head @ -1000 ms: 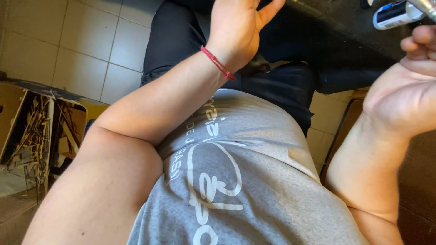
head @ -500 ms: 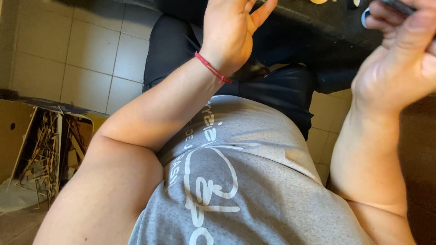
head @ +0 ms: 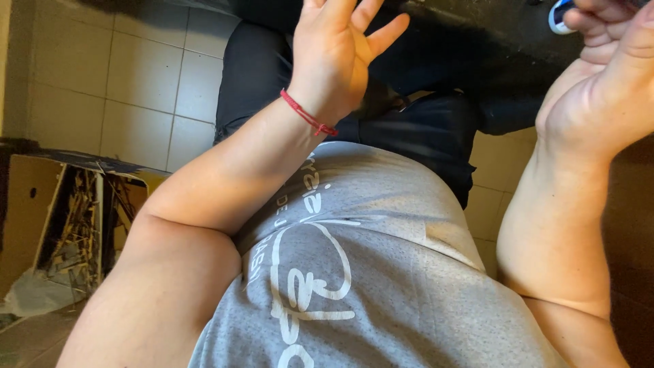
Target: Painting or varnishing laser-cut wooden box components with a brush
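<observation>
Head view: right hand (head: 603, 88) pinches a blue-white object (head: 560, 15) at frame edge; it could slip. Left hand (head: 337, 58) is open, empty.

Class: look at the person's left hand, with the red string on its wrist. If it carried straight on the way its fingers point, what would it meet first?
Probably the dark surface past the left hand, whose fingers point up-frame; depth is unclear.
</observation>
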